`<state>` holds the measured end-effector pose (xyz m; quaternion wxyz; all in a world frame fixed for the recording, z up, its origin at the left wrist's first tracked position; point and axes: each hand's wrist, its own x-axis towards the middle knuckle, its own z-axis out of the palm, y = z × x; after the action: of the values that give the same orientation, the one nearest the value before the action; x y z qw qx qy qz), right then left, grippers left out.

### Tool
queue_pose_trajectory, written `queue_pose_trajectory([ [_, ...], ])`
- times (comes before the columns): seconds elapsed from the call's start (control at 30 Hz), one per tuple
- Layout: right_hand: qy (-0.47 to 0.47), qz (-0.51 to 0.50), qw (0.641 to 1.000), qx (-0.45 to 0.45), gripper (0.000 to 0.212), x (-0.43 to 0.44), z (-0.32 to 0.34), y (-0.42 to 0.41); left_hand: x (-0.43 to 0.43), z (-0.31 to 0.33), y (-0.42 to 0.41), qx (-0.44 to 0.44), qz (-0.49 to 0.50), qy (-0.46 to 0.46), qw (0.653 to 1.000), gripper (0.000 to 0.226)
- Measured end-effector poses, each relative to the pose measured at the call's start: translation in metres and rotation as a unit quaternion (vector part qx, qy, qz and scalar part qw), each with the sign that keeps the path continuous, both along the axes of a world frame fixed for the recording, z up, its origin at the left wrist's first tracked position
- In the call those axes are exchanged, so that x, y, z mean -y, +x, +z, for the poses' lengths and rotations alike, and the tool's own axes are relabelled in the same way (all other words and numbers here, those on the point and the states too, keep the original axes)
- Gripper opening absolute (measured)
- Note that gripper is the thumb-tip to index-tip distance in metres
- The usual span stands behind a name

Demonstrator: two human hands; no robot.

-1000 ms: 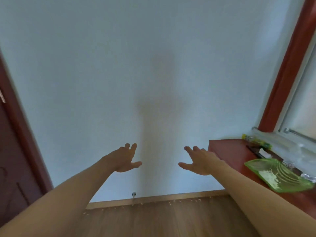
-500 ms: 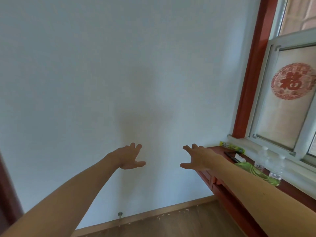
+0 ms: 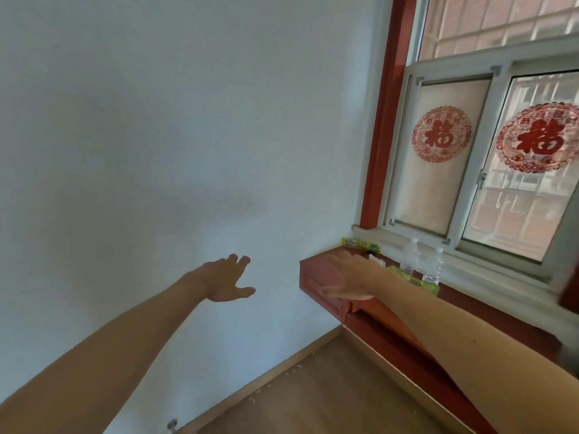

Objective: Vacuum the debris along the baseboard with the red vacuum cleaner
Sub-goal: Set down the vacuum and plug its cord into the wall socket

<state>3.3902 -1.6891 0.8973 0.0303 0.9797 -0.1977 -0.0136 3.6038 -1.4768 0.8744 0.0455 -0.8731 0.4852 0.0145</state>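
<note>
Neither hand grips anything. The left hand (image 3: 226,280) is stretched out in front of the white wall (image 3: 188,136) with its fingers spread and palm down, and the right hand (image 3: 351,278) is likewise flat and splayed, held out over the near corner of the red cabinet (image 3: 316,278); whether it actually rests on the cabinet top or floats just above it I cannot tell from this angle. Both arms reach forward at about the same height, which reads as a neutral, ready pose rather than a reach toward any one thing.

The red vacuum cleaner is nowhere in view, so the job has not really begun: it must first be found and picked up. What it is meant to clear does show (low in the frame): small pale flecks of debris (image 3: 261,391) scattered on the wooden floor (image 3: 329,402), just beside the baseboard (image 3: 250,382) that runs along the foot of the wall toward the cabinet. A small metal door stop (image 3: 171,424) sticks up near the baseboard's left end and could snag a nozzle run along that line.

Further out, the windowsill (image 3: 488,270) behind the cabinet carries two clear water bottles (image 3: 434,267) and a green dish (image 3: 416,281), below a window (image 3: 488,158) with red paper cutouts.
</note>
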Motion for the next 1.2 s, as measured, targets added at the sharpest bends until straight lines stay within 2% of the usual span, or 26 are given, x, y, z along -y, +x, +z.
queue_pose_trajectory([
  [0.17,-0.004,-0.07,0.997,-0.016,0.086,-0.011,-0.01,-0.007,0.008,0.001,0.021,0.002,-0.068,0.013,0.998,0.079],
  [0.43,-0.015,-0.16,0.987,-0.009,0.087,-0.016,0.009,-0.058,0.039,0.009,0.003,-0.001,-0.15,-0.01,0.989,0.077],
  [0.7,-0.009,-0.235,0.972,-0.01,0.091,0.004,0.003,-0.137,0.086,0.007,-0.056,-0.016,-0.219,-0.019,0.975,0.076],
  [0.83,0.013,-0.264,0.964,-0.007,0.091,0.006,-0.008,-0.178,0.103,0.009,-0.089,-0.011,-0.234,-0.011,0.972,0.082],
  [1.2,0.049,-0.334,0.941,-0.007,0.09,0.014,-0.038,-0.29,0.13,-0.017,-0.184,-0.045,-0.274,-0.002,0.961,0.078],
])
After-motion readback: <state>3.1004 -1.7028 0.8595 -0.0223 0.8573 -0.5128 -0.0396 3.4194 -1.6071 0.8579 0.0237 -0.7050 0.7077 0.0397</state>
